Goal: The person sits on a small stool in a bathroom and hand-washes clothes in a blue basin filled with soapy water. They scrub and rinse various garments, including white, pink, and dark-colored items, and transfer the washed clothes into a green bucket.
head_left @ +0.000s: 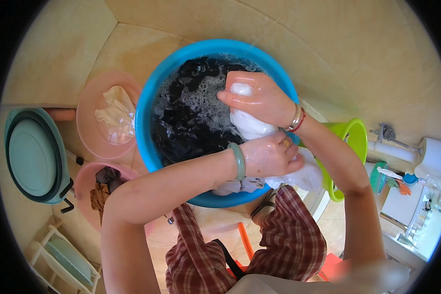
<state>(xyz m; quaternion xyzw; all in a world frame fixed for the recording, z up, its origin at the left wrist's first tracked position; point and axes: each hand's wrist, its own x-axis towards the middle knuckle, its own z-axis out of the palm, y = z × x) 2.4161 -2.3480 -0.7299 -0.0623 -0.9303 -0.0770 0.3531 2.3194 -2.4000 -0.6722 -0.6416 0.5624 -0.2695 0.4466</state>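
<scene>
A wet white cloth (250, 125) is bunched between my hands over a large blue tub (143, 122). My right hand (267, 100) is closed around its far end, and a white bulge shows between thumb and fingers. Nearer me, my left hand (269, 158), with a green bangle at the wrist, grips the same cloth. Its loose end (306, 172) hangs past the tub's near right rim. Dark clothes (183, 120) soak in sudsy water inside the tub. A greyish cloth (237, 186) lies at the near rim, partly hidden under my left forearm.
Left of the tub are a pink basin (85, 115) with a cream cloth, another pink basin (85, 188) with brown and dark clothes, and a grey-green basin (32, 157). A lime-green bucket (360, 139) stands right, near a wall tap (384, 131). A white rack (44, 255) is lower left.
</scene>
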